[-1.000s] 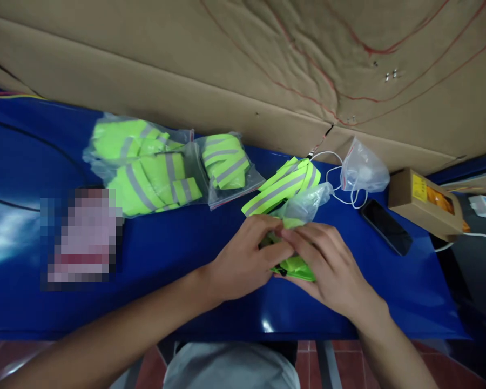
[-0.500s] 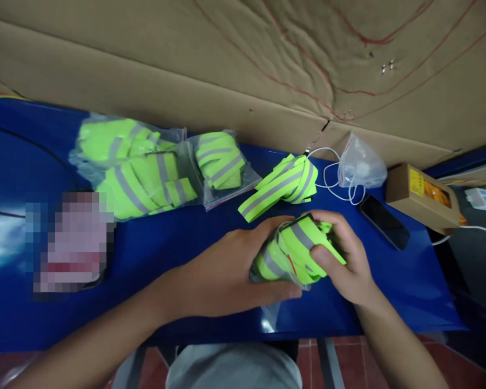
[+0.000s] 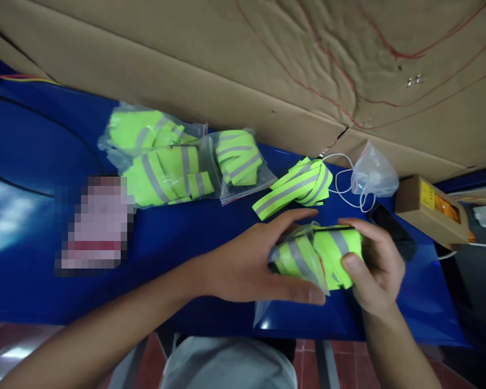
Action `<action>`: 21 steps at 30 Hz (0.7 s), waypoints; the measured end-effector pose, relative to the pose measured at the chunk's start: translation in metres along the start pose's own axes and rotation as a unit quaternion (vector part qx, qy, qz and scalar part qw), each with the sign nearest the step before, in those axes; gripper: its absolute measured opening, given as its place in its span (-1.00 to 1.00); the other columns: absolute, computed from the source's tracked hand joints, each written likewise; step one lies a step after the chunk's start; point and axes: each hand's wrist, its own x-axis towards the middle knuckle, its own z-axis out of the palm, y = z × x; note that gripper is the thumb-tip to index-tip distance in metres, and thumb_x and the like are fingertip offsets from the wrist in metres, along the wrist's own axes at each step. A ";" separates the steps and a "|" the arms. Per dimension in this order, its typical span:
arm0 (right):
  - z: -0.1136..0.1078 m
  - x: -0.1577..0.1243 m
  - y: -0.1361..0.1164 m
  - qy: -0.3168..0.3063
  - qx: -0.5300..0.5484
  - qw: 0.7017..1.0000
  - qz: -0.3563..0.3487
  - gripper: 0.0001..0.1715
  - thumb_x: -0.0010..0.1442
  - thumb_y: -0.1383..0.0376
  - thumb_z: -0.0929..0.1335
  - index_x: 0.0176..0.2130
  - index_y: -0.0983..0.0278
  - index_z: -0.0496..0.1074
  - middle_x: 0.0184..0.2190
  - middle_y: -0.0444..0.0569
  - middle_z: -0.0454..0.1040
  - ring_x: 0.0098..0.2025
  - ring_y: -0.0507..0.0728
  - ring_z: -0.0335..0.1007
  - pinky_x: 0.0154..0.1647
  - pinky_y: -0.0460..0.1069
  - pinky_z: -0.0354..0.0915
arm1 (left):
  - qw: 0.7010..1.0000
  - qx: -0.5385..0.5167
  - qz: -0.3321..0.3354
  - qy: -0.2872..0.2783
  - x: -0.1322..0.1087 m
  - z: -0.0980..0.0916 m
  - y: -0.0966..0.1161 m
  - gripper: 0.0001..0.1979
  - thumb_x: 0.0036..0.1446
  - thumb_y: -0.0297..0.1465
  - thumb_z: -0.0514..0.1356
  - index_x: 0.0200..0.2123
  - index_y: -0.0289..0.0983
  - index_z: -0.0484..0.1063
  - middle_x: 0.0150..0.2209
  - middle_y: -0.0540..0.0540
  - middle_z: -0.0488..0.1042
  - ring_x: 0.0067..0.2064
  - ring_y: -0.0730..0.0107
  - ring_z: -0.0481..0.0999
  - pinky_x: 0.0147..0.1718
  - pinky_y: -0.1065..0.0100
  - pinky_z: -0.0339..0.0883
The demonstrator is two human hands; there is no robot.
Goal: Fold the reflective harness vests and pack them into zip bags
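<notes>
Between both hands is a folded bundle of neon yellow-green reflective strap with grey stripes and a dark edge piece. A clear zip bag covers its left part, while its right part sticks out. My left hand is wrapped round the bagged end, thumb below and fingers behind. With thumb in front and fingers behind, my right hand grips the uncovered end. Just beyond my hands lies a loose tangled reflective strap on the blue table.
Several bagged reflective strap bundles lie at the back left. To the right are a clear bag, a white cable, a dark phone and a cardboard box. A brown-covered wall rises behind. A blurred-out item lies left.
Both hands and the bundle have shifted right in view and turned slightly. The bag now reaches further over the bundle. The whole scene has also shifted right as the camera moved.
</notes>
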 end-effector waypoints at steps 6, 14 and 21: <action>0.004 0.010 -0.002 -0.006 0.001 1.000 -0.014 -0.58 0.31 0.31 0.44 0.15 0.10 0.49 0.00 0.02 0.54 0.00 0.23 0.49 -0.04 0.09 0.42 | 0.990 -0.095 -0.079 -0.066 0.006 -0.005 -0.007 -0.59 0.33 -0.26 0.26 0.15 -0.34 0.40 0.03 -0.18 0.62 -0.01 0.20 0.62 -0.06 0.26 0.53; -0.016 0.015 0.009 -0.106 0.015 0.994 -0.029 -0.58 0.27 0.29 0.49 0.10 0.09 0.49 -0.05 0.02 0.57 -0.04 0.23 0.52 -0.07 0.10 0.47 | 0.985 -0.131 -0.046 -0.104 0.009 0.001 -0.017 -0.65 0.35 -0.30 0.22 0.14 -0.29 0.42 -0.04 -0.12 0.61 -0.07 0.27 0.60 -0.16 0.32 0.48; 0.005 0.005 0.001 -0.077 -0.040 0.989 0.122 -0.46 0.36 0.16 0.43 0.28 0.09 0.37 0.14 0.03 0.53 0.07 0.24 0.52 0.04 0.11 0.46 | 0.995 0.080 0.008 0.064 0.008 0.009 -0.020 -0.54 0.38 -0.15 0.21 0.21 -0.28 0.42 -0.05 -0.10 0.65 -0.11 0.26 0.63 -0.16 0.31 0.46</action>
